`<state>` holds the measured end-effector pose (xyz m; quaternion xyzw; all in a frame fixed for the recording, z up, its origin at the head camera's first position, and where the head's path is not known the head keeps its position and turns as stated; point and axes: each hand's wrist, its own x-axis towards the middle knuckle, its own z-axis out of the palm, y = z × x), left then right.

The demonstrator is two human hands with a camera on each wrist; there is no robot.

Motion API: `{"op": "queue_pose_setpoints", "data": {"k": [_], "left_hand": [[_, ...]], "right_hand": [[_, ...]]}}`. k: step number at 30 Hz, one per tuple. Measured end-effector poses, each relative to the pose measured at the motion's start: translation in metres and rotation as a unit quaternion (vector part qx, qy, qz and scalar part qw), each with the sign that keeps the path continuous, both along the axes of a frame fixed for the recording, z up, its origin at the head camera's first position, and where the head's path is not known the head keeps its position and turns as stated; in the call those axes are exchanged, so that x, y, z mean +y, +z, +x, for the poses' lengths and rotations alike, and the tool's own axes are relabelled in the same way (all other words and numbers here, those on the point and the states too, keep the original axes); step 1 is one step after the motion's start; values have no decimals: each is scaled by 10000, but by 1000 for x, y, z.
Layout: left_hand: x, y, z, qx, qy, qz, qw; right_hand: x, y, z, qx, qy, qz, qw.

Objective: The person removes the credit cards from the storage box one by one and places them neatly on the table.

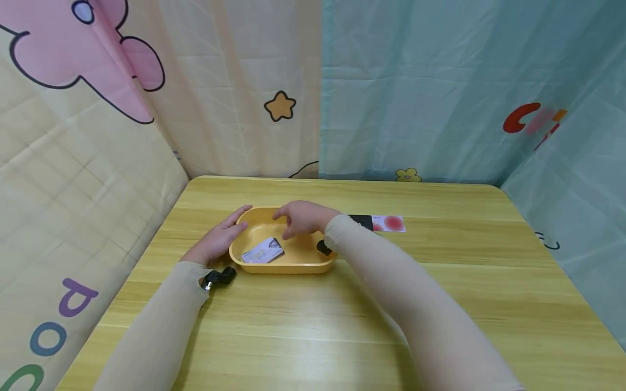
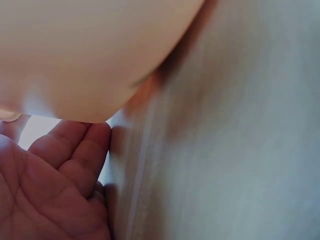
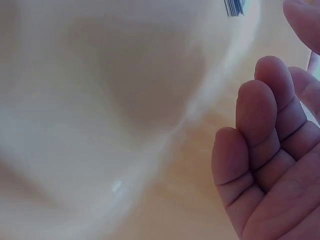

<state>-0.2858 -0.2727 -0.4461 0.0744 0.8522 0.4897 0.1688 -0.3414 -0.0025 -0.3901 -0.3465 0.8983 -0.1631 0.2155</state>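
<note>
A shallow yellow plastic tray [image 1: 288,267] with rounded corners stands on the table. My left hand [image 1: 217,240] holds its left end, thumb at the rim and fingers along the outer wall. In the left wrist view the fingertips [image 2: 100,135] touch the tray's underside edge. A small stack of white cards [image 1: 263,251] marked VIP lies in the tray's front left part. My right hand [image 1: 305,218] hovers over the tray, thumb and index finger apart, with nothing between them. In the right wrist view the other fingers [image 3: 255,112] bend slightly, and the card stack's edge [image 3: 233,7] shows at the top.
A black card [image 1: 361,220] and a pink-and-white card [image 1: 389,223] lie on the wooden table [image 1: 469,260] right of the tray, partly behind my right forearm. Printed curtains [image 1: 415,81] hang behind the table and along both sides.
</note>
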Motion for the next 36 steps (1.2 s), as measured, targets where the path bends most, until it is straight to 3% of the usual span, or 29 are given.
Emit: {"op": "queue_pose_setpoints", "data": {"k": [4,9,18,27,36], "left_hand": [[1,0,0,30,-24,13,10000],[2,0,0,64,1,-22,10000],[2,0,0,72,11,50,10000],[2,0,0,1,-29,306,9995],[1,0,-2,-165,-46,413,9990]], "right_hand": [[-2,-6,1,-58,179,-61,9998],[-8,-14,1,-431,147,62,9989],[-16,-18,4,-561,428,370,9968],[-19,-22,7,-316,626,572,9959],[-19,-21,11,-104,463,708,9964]]}}
